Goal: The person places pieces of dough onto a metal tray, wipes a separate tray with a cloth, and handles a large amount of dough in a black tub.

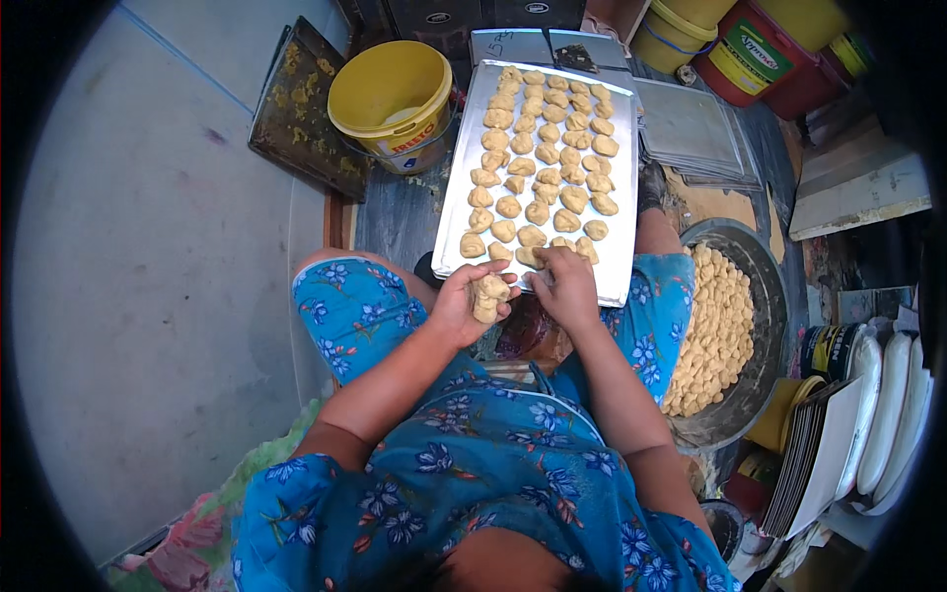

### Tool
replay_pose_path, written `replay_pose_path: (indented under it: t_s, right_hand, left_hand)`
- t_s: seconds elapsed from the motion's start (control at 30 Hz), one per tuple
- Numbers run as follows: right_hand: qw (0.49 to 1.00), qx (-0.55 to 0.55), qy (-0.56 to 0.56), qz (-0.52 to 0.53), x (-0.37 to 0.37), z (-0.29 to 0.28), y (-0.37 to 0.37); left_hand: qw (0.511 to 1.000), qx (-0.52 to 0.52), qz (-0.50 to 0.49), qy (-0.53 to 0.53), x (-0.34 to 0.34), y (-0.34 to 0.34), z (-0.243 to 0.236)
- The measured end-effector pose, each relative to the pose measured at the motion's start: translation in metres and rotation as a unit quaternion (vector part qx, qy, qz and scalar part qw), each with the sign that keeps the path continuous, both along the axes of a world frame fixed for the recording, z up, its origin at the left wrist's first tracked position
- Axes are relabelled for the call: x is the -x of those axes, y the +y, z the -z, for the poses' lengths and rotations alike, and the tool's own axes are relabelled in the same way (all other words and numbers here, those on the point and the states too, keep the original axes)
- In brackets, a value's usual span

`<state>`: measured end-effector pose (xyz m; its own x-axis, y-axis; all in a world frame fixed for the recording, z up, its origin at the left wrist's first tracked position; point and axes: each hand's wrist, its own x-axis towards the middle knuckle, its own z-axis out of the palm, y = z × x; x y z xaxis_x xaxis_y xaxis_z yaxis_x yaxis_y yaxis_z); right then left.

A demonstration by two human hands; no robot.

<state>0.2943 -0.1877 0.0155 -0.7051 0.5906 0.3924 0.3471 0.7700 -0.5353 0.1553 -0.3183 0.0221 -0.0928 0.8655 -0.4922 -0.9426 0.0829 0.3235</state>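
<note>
My left hand (pixel 464 308) is curled round a lump of pale yellow dough (pixel 489 298), its fingers wrapped about it. Just in front lies a silver baking tray (pixel 617 271), tilted a little and set with rough rows of dough pieces (pixel 537 212). At the tray's near edge my right hand (pixel 570 289) pinches a dough piece (pixel 529 257) between its thumb and fingers; the fingertips are partly hidden. Beside my right knee sits a wide dark basin (pixel 772 296) heaped with many more small dough pieces (pixel 712 331).
A yellow bucket (pixel 390 94) stands left of the tray, next to a stained dark tray (pixel 308 109) leaning on the wall. Flat metal trays (pixel 691 123) lie stacked at the right. Buckets (pixel 755 49) fill the back right corner; wrapped white packs (pixel 883 405) stand at far right.
</note>
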Motion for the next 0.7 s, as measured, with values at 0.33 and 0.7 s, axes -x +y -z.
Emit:
replay_pose_path:
  t_s: [0.33,0.7]
  right_hand:
    - [0.911,0.391,0.043,-0.125,-0.02,-0.018,-0.006]
    - [0.998,0.048,0.014,0.037,-0.025,0.02,0.026]
  left_hand:
    - [0.982,0.029,-0.009,0.188,-0.028,0.021,-0.001]
    - [0.992,0.035,-0.002,0.124,-0.028,0.031,-0.004]
